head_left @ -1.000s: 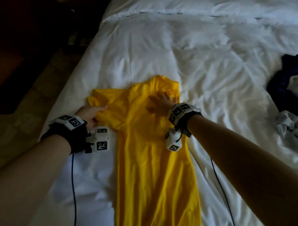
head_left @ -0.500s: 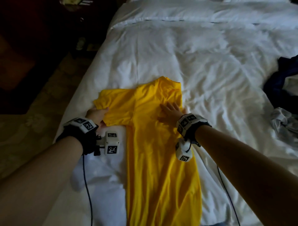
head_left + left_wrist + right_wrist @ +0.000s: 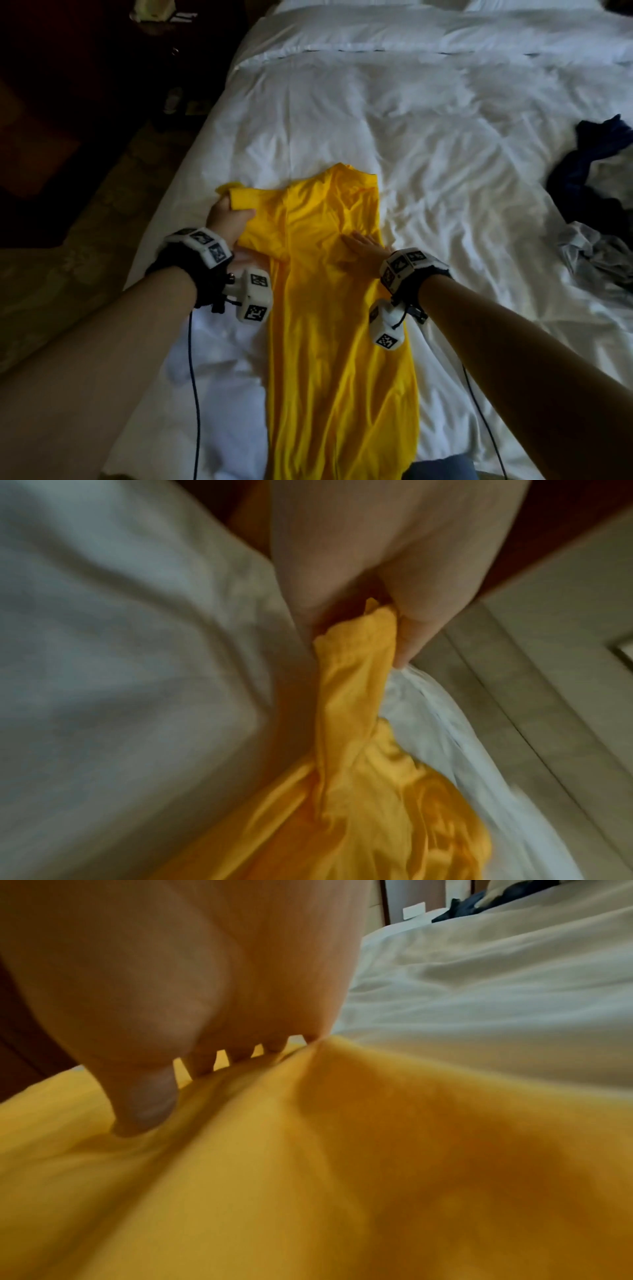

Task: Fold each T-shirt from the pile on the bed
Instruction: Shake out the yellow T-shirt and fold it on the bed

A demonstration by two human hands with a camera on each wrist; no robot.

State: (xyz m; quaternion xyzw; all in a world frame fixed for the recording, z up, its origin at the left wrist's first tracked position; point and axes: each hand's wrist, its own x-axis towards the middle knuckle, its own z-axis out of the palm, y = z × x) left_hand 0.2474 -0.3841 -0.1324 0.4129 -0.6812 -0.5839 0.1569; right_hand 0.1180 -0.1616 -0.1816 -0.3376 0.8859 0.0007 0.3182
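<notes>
From the head camera, a yellow T-shirt (image 3: pixel 329 308) of smooth, slightly shiny cloth lies on the bed (image 3: pixel 445 154) as a long, narrow strip, already folded lengthwise, atop a rumpled white duvet. The left hand (image 3: pixel 227 222) grips the bunched sleeve at the shirt's upper left corner, thumb on top and the cloth lifted a little off the bed. To the right of that grip, the right hand (image 3: pixel 364 245) lies flat on the shirt's chest, fingers straight and pressing down near the right edge. Well to the right of both hands sits a heap of dark blue and grey clothes (image 3: pixel 589 212).

From the left wrist camera, the sleeve (image 3: pixel 352 669) is pinched into a soft, creased rope between thumb and fingers (image 3: pixel 421 626), with white sheet on both sides.

From the right wrist camera, the spread fingertips (image 3: pixel 202 1066) and thumb rest on the yellow cloth (image 3: pixel 342 1164), which rises in a smooth ridge below them; white bedding lies to the right.
</notes>
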